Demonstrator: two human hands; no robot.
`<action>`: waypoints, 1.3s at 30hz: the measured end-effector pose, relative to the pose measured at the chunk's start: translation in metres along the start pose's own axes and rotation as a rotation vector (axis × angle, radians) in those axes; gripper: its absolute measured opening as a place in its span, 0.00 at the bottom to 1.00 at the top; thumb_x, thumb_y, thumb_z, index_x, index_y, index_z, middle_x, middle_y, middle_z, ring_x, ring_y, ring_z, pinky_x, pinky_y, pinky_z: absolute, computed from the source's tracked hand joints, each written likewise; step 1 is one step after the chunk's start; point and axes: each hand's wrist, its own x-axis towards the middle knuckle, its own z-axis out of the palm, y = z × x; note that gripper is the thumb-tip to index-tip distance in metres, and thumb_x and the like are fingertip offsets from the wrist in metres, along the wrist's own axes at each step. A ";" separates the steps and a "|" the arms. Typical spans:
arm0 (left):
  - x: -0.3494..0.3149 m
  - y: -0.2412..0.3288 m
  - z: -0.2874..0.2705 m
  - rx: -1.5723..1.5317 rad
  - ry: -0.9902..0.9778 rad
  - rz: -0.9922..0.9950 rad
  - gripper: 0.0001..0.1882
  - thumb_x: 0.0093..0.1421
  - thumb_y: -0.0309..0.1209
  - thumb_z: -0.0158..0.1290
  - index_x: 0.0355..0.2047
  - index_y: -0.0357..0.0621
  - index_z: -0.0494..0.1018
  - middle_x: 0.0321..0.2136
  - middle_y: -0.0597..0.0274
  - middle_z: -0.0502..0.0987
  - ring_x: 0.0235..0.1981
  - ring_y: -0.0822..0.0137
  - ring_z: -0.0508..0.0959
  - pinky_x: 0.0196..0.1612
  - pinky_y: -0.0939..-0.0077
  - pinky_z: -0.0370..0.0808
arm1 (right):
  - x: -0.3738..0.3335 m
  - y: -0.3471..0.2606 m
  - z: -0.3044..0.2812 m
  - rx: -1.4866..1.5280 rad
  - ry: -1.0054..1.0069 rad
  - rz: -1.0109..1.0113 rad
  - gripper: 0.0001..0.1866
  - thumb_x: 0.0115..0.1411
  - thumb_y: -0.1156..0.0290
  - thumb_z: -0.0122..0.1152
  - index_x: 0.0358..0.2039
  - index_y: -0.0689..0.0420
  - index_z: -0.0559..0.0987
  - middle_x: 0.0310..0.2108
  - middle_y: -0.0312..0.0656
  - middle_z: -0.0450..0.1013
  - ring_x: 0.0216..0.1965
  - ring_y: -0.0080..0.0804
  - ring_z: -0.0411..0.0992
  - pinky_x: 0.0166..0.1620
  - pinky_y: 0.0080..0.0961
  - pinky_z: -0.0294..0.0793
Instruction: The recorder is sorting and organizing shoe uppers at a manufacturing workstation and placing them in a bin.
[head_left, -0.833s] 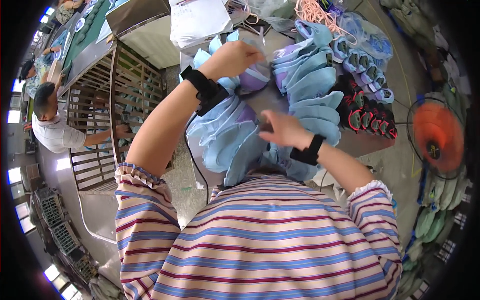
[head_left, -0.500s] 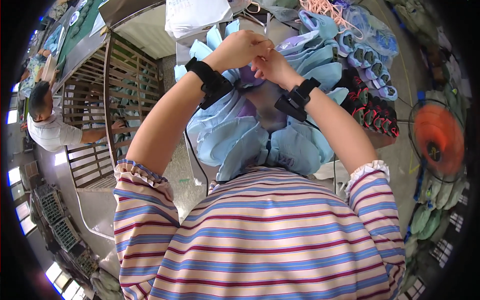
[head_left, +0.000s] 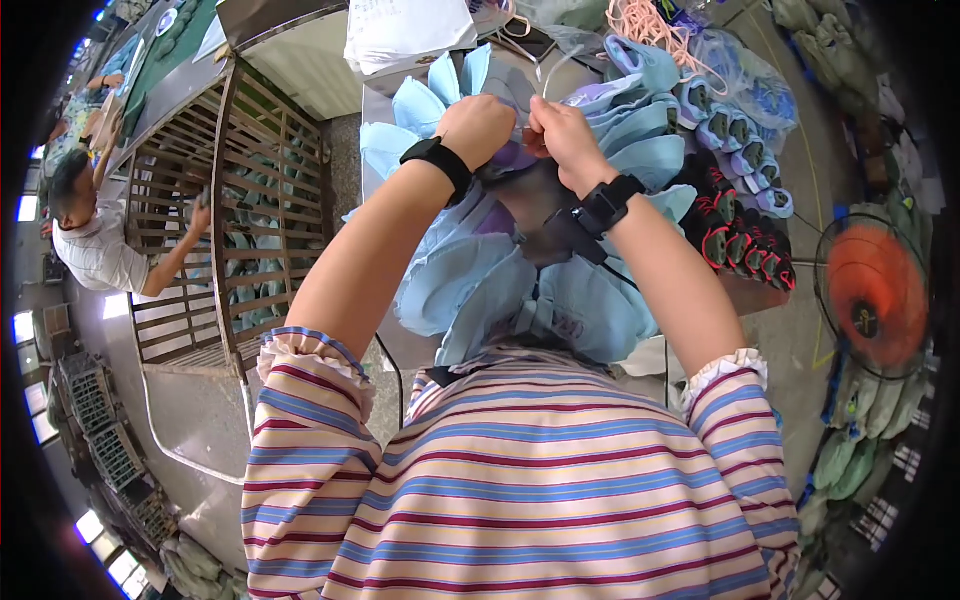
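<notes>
My left hand [head_left: 478, 131] is curled closed above the heap, its fingertips turned away so that what they hold, if anything, is hidden. To its right, my right hand [head_left: 566, 143] pinches a thin whitish cord [head_left: 541, 82] that rises past the fingertips. A narrow gap separates the two hands. Beneath and around them lie light blue fabric pieces [head_left: 440, 280] that look like shoe uppers, fanned in a ring with some purple parts. More light blue pieces [head_left: 640, 155] overlap at the right. The middle of the ring is blurred.
Red-and-black shoe uppers [head_left: 740, 225] and a row of blue ones [head_left: 735, 130] line the table's right side. Peach laces [head_left: 655, 35] and a white bag [head_left: 410, 35] lie at the far edge. A slatted rack [head_left: 225, 220] stands left by a co-worker [head_left: 95, 230]; an orange fan [head_left: 868, 285] stands right.
My hands, touching before, have drawn apart, the left one moving down and left. The whitish cord now shows above my right fingers. At the rack, the co-worker's arm has lifted.
</notes>
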 end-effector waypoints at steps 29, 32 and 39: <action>-0.014 -0.002 -0.010 -0.726 0.307 -0.338 0.23 0.52 0.17 0.41 0.51 0.40 0.60 0.43 0.48 0.65 0.41 0.55 0.69 0.43 0.66 0.68 | -0.189 0.079 -0.045 -1.510 -0.153 -0.323 0.49 0.35 0.56 0.69 0.57 0.52 0.54 0.59 0.48 0.46 0.59 0.51 0.45 0.51 0.62 0.47; -0.071 0.034 -0.016 -0.976 0.362 -0.057 0.24 0.54 0.16 0.39 0.53 0.37 0.55 0.48 0.50 0.62 0.44 0.57 0.68 0.50 0.68 0.64 | -0.187 0.088 -0.057 -1.461 -0.110 -0.378 0.47 0.36 0.62 0.68 0.57 0.45 0.55 0.59 0.46 0.47 0.58 0.49 0.47 0.50 0.52 0.53; -0.125 0.115 0.041 -0.679 -0.421 0.260 0.31 0.52 0.40 0.48 0.49 0.26 0.57 0.48 0.38 0.61 0.52 0.45 0.61 0.48 0.57 0.64 | -0.195 0.085 -0.099 -1.484 -0.042 -0.463 0.39 0.39 0.75 0.58 0.54 0.35 0.61 0.56 0.44 0.53 0.54 0.42 0.53 0.48 0.42 0.53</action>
